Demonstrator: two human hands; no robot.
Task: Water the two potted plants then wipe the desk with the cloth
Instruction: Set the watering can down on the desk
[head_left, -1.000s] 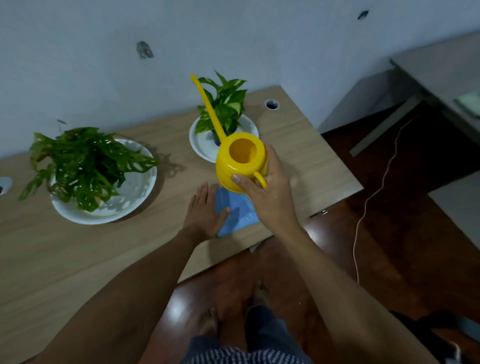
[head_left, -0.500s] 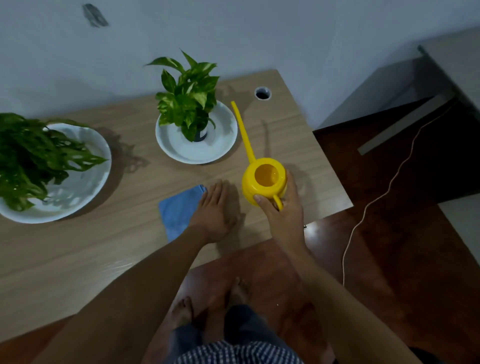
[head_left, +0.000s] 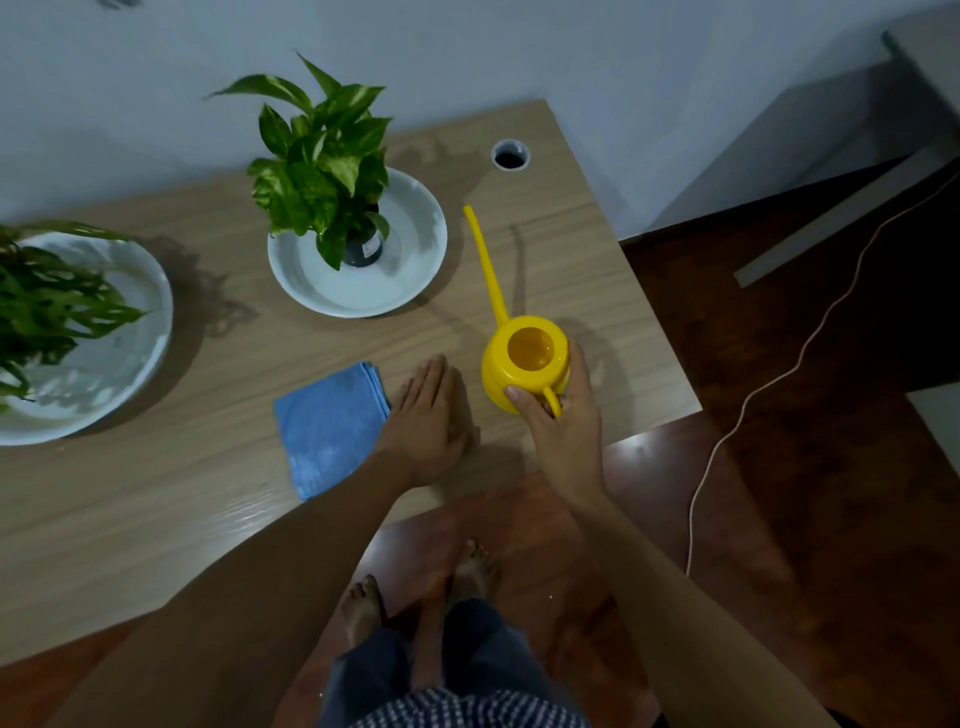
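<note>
A yellow watering can (head_left: 519, 364) with a long thin spout stands on the wooden desk (head_left: 571, 270) near its right front corner. My right hand (head_left: 561, 421) is wrapped around its handle. My left hand (head_left: 431, 415) lies flat on the desk, fingers together, at the right edge of a folded blue cloth (head_left: 327, 426). A small leafy plant (head_left: 322, 161) in a dark pot stands on a white saucer (head_left: 410, 270) behind the cloth. A broader fern-like plant (head_left: 41, 306) sits on a larger white dish (head_left: 130, 353) at the left edge of view.
A round cable hole (head_left: 510, 155) is cut in the desk's back right corner. The wall runs right behind the desk. A pale cord (head_left: 779, 384) trails over the dark wooden floor to the right. My bare feet (head_left: 415, 597) stand under the desk's front edge.
The watering can came down from mid-air in front of the small plant to the desk surface at the right. My left hand slid off the cloth to its right side.
</note>
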